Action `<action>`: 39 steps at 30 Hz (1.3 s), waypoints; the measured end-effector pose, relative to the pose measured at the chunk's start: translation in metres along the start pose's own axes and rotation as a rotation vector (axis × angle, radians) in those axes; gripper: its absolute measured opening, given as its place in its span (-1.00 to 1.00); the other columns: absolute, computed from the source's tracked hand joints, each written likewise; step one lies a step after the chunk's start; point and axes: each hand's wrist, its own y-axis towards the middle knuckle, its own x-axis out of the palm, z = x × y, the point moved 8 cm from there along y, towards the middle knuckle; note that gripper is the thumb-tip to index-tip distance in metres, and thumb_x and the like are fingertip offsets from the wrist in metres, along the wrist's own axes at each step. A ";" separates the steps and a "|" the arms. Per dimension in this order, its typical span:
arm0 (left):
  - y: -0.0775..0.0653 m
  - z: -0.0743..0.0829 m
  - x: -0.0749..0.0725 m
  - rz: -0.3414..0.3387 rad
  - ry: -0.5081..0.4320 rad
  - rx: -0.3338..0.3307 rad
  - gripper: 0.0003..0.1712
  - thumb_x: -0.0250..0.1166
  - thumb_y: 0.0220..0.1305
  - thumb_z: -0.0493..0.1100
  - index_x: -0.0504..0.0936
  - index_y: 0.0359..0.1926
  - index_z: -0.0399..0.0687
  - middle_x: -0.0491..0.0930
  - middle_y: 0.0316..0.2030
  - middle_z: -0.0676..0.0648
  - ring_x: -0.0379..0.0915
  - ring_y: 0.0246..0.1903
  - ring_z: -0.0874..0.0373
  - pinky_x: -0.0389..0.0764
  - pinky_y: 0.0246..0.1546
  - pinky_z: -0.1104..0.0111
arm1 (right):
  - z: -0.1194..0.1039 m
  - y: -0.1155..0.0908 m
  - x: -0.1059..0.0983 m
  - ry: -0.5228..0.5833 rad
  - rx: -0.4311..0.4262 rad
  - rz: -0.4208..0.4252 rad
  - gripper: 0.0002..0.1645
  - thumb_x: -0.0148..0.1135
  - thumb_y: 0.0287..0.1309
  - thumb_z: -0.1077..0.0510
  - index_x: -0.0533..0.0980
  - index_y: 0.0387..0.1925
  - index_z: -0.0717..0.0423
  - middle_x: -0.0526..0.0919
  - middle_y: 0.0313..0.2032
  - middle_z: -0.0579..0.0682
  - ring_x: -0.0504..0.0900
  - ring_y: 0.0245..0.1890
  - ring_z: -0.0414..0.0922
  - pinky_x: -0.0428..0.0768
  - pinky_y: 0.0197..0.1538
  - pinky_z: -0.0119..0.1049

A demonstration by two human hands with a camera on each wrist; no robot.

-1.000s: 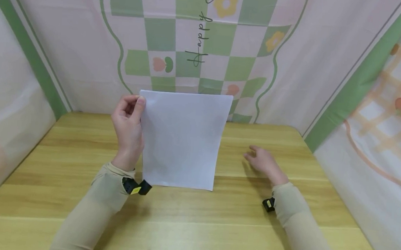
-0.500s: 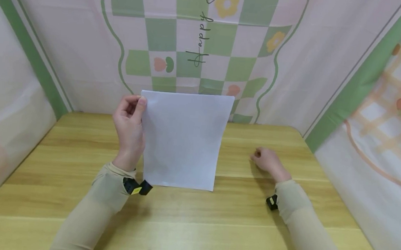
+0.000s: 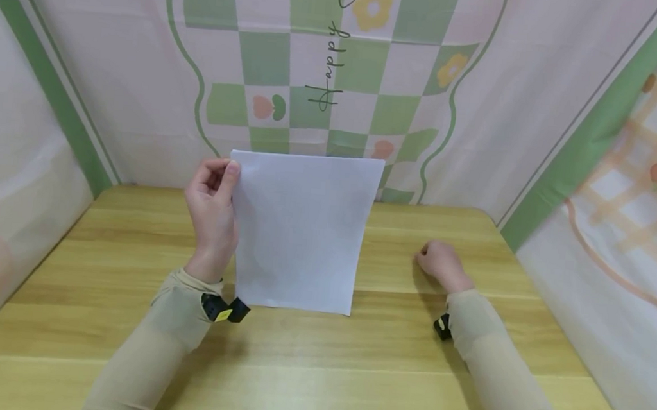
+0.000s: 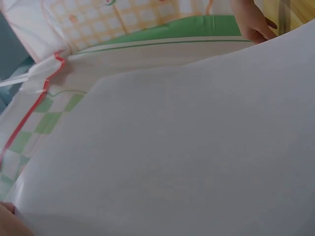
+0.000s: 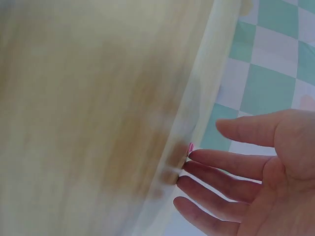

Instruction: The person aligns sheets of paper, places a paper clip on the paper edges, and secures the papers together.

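A blank white sheet of paper (image 3: 303, 229) stands upright over the middle of the table in the head view. My left hand (image 3: 211, 212) pinches its upper left corner between thumb and fingers. In the left wrist view the paper (image 4: 172, 152) fills most of the frame, and only a bit of my left hand (image 4: 12, 221) shows. Right of the paper, my right hand (image 3: 440, 262) is low at the tabletop. The right wrist view has my right hand (image 5: 246, 172) with fingers loosely extended, thumb apart, fingertips at the wood. A tiny pink thing (image 5: 191, 147) peeks out by the index fingertip, mostly hidden.
The wooden table (image 3: 304, 370) reaches back to a fabric backdrop (image 3: 357, 59) with green checks and lettering. More printed fabric (image 3: 623, 209) hangs along the right side and along the left. Each wrist carries a small black camera (image 3: 442, 326).
My right hand has shifted slightly right, and its fingers look more drawn in than a second ago in the head view. My left hand and the paper have stayed almost still.
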 end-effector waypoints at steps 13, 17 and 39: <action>-0.001 0.001 0.001 -0.001 -0.014 0.002 -0.74 0.26 0.24 -0.15 0.53 -0.20 -0.31 0.48 -0.34 0.00 0.38 -0.30 0.14 0.43 -0.27 0.47 | 0.003 0.008 -0.005 -0.033 0.072 0.041 -0.77 0.05 0.13 0.26 0.58 -0.36 0.37 0.65 -0.27 0.29 0.56 -0.41 0.01 0.56 -0.29 -0.11; -0.001 0.001 0.000 0.002 -0.008 0.004 -0.72 0.26 0.25 -0.16 0.52 -0.19 -0.35 0.48 -0.34 0.00 0.38 -0.31 0.14 0.43 -0.28 0.47 | 0.004 0.011 -0.007 -0.048 0.066 0.062 -0.76 0.07 0.10 0.26 0.58 -0.34 0.38 0.65 -0.23 0.31 0.58 -0.36 0.05 0.57 -0.24 -0.05; -0.001 0.002 0.001 -0.015 -0.045 0.036 -0.72 0.25 0.25 -0.22 0.50 -0.19 -0.43 0.48 -0.36 -0.01 0.36 -0.33 0.16 0.41 -0.31 0.48 | 0.017 0.030 -0.004 -0.063 0.106 0.047 -0.76 -0.04 0.09 0.32 0.51 -0.42 0.46 0.60 -0.25 0.42 0.53 -0.40 0.07 0.58 -0.29 -0.12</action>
